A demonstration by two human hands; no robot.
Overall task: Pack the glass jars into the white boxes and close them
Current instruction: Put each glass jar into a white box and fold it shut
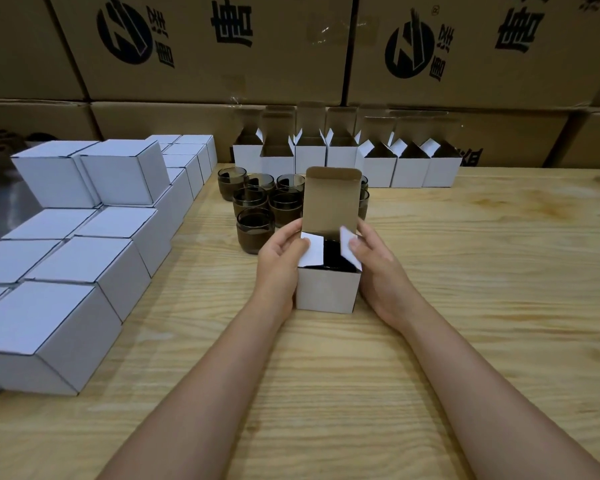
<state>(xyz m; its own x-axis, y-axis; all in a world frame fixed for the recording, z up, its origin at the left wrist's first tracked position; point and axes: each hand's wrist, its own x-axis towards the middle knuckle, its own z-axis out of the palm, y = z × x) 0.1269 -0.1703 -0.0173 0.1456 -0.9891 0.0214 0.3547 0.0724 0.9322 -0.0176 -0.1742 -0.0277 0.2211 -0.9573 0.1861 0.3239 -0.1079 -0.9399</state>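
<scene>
A small white box [328, 291] stands on the wooden table [430, 341] at the centre, its top lid upright and a dark glass jar [336, 256] inside. My left hand [279, 261] holds the box's left side, thumb on the left side flap. My right hand [378, 268] holds the right side, thumb pressing the right flap inward. Behind the box stand several dark glass jars [255, 230] in a cluster. Further back, a row of open white boxes [378, 168] stands with lids up.
Several closed white boxes [84, 265] are stacked along the left side of the table. Large brown cartons [222, 64] with dark print form a wall at the back. Bare wood lies in front and to the right.
</scene>
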